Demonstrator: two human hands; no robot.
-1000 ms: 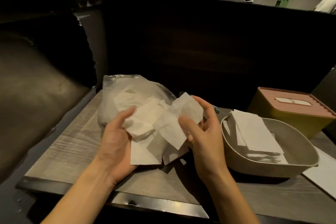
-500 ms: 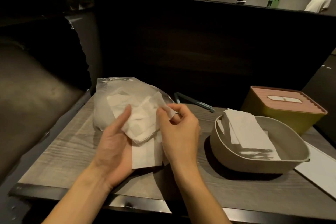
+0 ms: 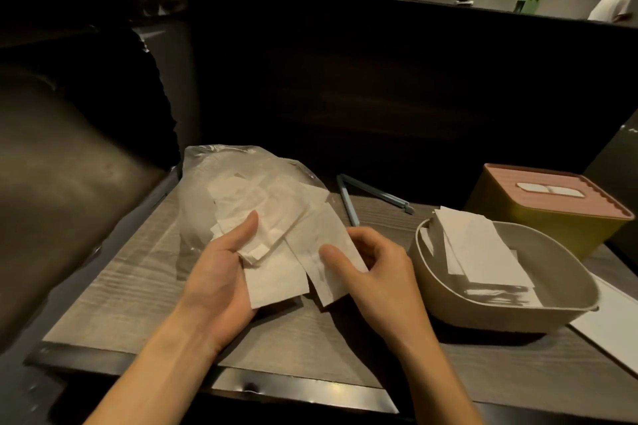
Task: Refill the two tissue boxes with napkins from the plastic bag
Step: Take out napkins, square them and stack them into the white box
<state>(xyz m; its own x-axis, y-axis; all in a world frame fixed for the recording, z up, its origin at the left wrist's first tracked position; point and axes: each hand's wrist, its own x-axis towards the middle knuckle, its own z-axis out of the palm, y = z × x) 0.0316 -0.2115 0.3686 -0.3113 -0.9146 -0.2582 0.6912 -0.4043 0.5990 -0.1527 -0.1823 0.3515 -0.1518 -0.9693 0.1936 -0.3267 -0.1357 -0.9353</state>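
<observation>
A clear plastic bag full of white napkins lies at the table's back left. My left hand holds a loose bunch of napkins in front of the bag, thumb on top. My right hand pinches the right edge of the same bunch. To the right stands an open beige tissue box with a stack of napkins leaning inside. Behind it sits a yellow tissue box closed with a pink slotted lid.
The wooden table has a metal front edge. A blue-grey pen-like stick lies behind my right hand. A white sheet lies at the far right. A dark padded seat is on the left, a dark partition behind.
My right hand has moved from the top of the bunch down to its right edge, and the napkins now lie flatter and more spread out between my hands.
</observation>
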